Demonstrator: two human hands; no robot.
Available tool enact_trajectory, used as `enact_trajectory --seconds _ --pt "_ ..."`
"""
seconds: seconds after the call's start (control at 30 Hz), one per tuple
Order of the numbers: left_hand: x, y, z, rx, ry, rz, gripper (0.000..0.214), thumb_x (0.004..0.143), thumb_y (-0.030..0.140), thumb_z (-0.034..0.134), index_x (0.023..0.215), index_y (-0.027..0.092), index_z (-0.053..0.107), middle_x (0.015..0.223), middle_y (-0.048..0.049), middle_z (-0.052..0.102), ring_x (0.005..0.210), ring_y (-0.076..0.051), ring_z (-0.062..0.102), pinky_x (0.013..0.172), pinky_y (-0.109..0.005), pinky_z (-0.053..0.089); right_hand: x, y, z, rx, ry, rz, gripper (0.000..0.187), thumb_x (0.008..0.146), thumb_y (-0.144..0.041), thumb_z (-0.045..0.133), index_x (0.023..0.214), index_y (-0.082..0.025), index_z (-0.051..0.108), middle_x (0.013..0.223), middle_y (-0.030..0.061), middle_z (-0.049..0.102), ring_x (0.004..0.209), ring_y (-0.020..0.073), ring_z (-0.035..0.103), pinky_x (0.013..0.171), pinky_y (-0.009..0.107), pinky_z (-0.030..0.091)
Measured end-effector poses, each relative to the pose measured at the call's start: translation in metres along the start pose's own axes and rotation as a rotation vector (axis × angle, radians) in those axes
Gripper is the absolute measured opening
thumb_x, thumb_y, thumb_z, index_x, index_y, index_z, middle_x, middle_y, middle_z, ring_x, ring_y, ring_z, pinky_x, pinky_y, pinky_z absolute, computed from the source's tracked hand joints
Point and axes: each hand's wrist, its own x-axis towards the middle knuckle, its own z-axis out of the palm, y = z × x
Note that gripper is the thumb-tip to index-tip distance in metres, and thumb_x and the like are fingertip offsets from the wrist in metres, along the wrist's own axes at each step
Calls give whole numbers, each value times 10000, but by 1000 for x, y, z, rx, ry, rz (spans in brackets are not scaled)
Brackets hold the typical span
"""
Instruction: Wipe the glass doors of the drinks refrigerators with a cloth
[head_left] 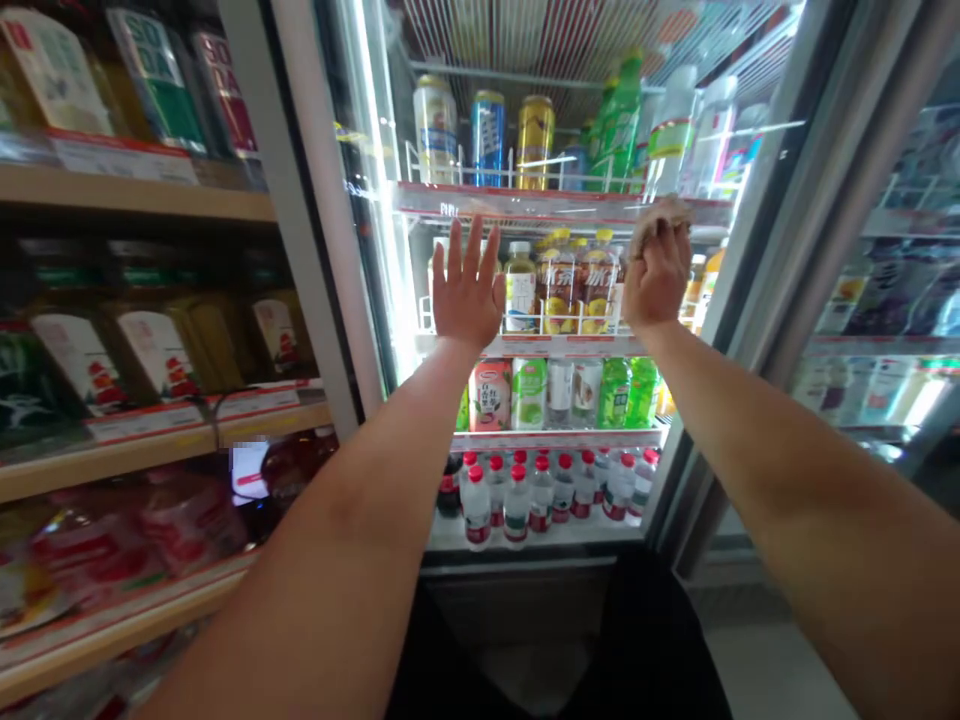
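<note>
My left hand (466,290) is raised with fingers spread, palm towards the lit drinks fridge. It looks flat against the fridge's front, though I cannot tell whether it touches. To the right, my right hand (656,275) is closed around a crumpled brownish cloth (666,212), level with the upper shelf edge (555,203). Beyond my hands, yellow-capped tea bottles (560,285) stand on the middle shelf. Above them are a blue can (488,138), a gold can (535,142) and green bottles (621,125).
Red-capped water bottles (516,505) fill the fridge bottom, below a row of cartons and green bottles (615,393). Wooden shelves (135,200) with bottled drinks run along the left. A metal door frame (795,250) stands right. My dark-clothed knees (652,630) are below.
</note>
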Motion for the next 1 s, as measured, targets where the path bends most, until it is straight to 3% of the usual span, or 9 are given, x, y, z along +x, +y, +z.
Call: enact_trajectory --seconds 0.13,0.27,0.33,0.47,0.57,0.77,0.93,1.0 --pt "0 -1 0 14 -9 4 673 905 291 402 1565 278 269 1657 62 191 1561 -189 -10 1291 -518 -11 31 -9 12 9 34 78 576 991 -339 228 1461 -136 491 1521 114 455 1498 327 271 1241 614 201" --pt "0 0 -1 18 -25 -11 654 922 326 384 1564 256 277 1663 51 158 1561 -192 -7 1293 -497 -24 61 -26 17 18 -29 118 638 996 -401 237 1531 -82 372 1597 118 344 1531 305 139 1276 547 106" --pt "0 0 -1 -26 -17 -9 639 941 343 363 1573 301 273 1654 79 190 1556 -177 -32 1291 -491 -57 72 -36 20 12 -58 119 682 1000 -459 216 1541 -63 340 1615 113 310 1537 289 90 1286 516 74" --pt "0 -1 0 -98 -14 -3 667 929 335 381 1581 318 240 1644 114 203 1547 -162 -96 1289 -514 -91 81 -54 25 50 -67 70 665 1016 -539 150 1552 -190 332 1628 16 302 1528 235 97 1285 490 74" --pt "1 -1 2 -91 -33 -18 632 956 351 365 1577 306 256 1656 120 126 1549 -172 -96 1291 -497 -106 75 -67 21 77 -71 -34 620 1028 -521 191 1540 -223 375 1620 -9 322 1528 244 150 1283 500 123" --pt "1 1 -1 0 -47 -28 615 976 360 330 1580 247 290 1666 53 130 1553 -184 -47 1300 -463 -60 40 -86 2 92 -252 -312 510 1043 -387 290 1496 -241 473 1593 17 379 1543 257 173 1292 486 158" --pt "0 2 -2 -31 -23 -24 618 977 373 340 1587 349 247 1645 120 175 1543 -141 -62 1297 -462 -65 3 -78 -12 199 -407 -442 455 1035 -422 357 1441 -305 523 1535 11 466 1529 260 228 1273 559 203" --pt "-1 2 -1 -7 -23 -23 614 980 372 332 1588 338 253 1647 118 149 1542 -132 -59 1300 -443 -47 -10 -71 -17 222 -441 -463 443 1025 -420 380 1423 -312 540 1520 17 487 1519 259 258 1265 571 225"
